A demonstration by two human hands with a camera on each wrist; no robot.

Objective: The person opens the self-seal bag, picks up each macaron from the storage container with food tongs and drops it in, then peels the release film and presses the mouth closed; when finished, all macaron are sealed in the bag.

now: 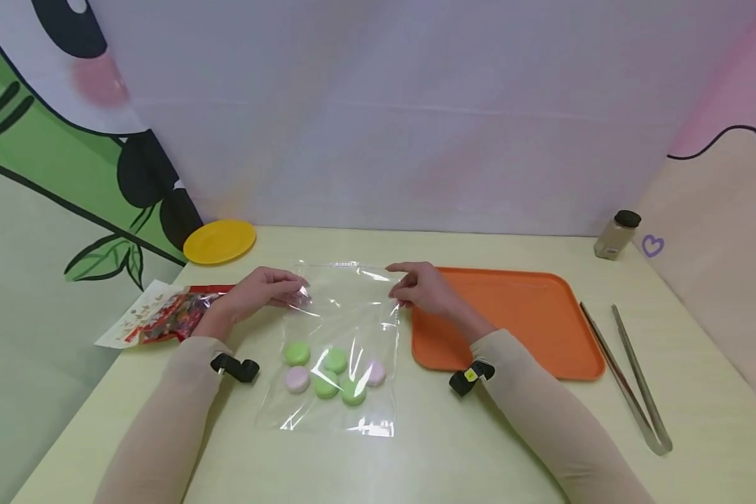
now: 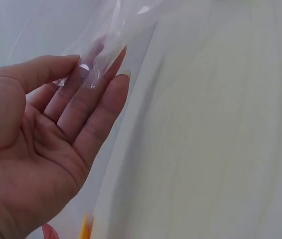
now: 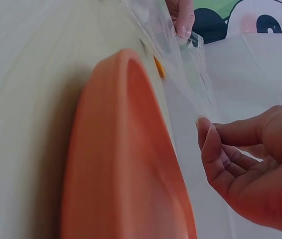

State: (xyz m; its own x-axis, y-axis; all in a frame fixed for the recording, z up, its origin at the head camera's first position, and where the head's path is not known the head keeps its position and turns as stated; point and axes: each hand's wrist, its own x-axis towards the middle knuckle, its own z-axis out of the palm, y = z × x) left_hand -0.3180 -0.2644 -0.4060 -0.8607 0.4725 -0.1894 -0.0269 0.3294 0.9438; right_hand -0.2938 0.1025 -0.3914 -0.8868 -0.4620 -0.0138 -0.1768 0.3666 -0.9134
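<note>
A clear plastic bag (image 1: 346,318) is held up by its top corners in the middle of the table. Inside, toward its lower half, are several green macaron-like rounds (image 1: 335,360) and two lilac ones (image 1: 297,379). My left hand (image 1: 261,288) pinches the upper left corner; in the left wrist view the film (image 2: 93,64) passes between thumb and fingers, palm showing. With thumb and forefinger, my right hand (image 1: 430,290) pinches the upper right corner, as the right wrist view shows at the fingertips (image 3: 207,130).
Right of the bag lies an orange tray (image 1: 504,301), partly behind the right forearm. Metal tongs (image 1: 642,392) lie beyond it, and a black-lidded jar (image 1: 616,236) stands at the back right. Back left are a yellow plate (image 1: 219,241) and a red-and-white packet (image 1: 170,315).
</note>
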